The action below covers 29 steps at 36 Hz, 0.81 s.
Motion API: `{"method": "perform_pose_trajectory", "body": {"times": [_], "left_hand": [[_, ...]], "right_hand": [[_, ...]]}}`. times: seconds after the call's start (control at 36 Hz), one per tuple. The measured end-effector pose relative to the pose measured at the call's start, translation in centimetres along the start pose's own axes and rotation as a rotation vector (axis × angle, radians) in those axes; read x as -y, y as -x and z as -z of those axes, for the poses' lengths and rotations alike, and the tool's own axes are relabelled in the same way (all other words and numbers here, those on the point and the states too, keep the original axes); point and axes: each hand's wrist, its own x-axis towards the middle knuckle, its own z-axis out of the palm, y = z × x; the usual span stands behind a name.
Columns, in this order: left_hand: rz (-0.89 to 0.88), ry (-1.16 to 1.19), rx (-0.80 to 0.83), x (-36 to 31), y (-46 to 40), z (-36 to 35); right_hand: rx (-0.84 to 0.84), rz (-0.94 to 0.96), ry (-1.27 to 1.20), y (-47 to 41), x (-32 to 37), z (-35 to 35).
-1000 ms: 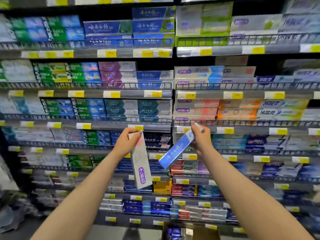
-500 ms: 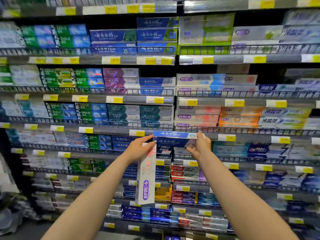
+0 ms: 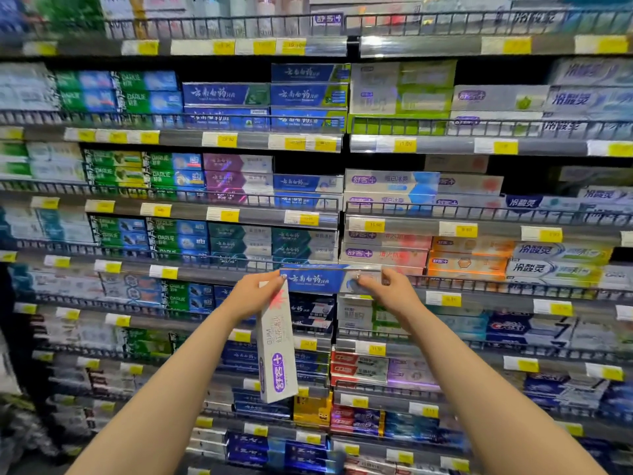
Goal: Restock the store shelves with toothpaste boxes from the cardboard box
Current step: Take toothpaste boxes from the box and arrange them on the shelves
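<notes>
Sliding long blue toothpaste box [image 3: 317, 279] onto shelf, right hand [image 3: 394, 289] pinching it | left hand [image 3: 255, 294] gripping white-purple box [image 3: 277, 354] | next I push blue in.

Bright, even store lighting; edges smeared and bowed, centre sharper, little shadow.

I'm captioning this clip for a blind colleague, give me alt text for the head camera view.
Two bare arms reach toward store shelves packed with toothpaste boxes; both hands hold a blue toothpaste box level at a shelf edge, right hand on its right end. The left hand also holds a white and purple toothpaste box hanging downward.
</notes>
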Motion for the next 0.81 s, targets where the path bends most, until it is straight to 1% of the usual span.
{"method": "perform_pose_trajectory", "body": {"times": [0.08,0.14,0.25,0.33,0.42,0.5,0.58,0.72,0.81], "left_hand": [[-0.009,0.030,-0.022,-0.7,-0.6,0.6],[-0.040,0.020,-0.035,-1.2,-0.9,1.1],[-0.077,0.047,-0.028,-2.7,-1.4,1.9],[-0.082,0.033,-0.067,-2.5,-3.1,3.0],[-0.116,0.025,-0.085,-2.2,-5.5,4.4],[-0.169,0.040,-0.103,-1.8,-8.7,5.4],[-0.200,0.069,-0.109,-1.8,-11.9,6.3],[-0.289,0.106,-0.107,-3.0,-17.8,8.8],[-0.330,0.102,-0.086,-3.1,-21.2,10.3]], "right_hand": [[0.071,0.012,-0.202,-1.4,0.5,-0.1],[0.084,0.034,-0.273,-2.5,1.0,-0.5],[0.043,0.073,-0.260,-4.1,2.2,-1.9],[0.058,0.109,-0.327,-5.7,3.8,-2.9],[0.025,0.156,-0.359,-8.3,5.2,-3.7],[-0.051,0.239,-0.365,-10.8,7.0,-4.7],[-0.169,0.311,-0.337,-13.0,8.3,-5.5],[-0.376,0.432,-0.151,-17.7,10.4,-7.5],[-0.443,0.494,-0.105,-19.7,11.3,-8.6]]}}
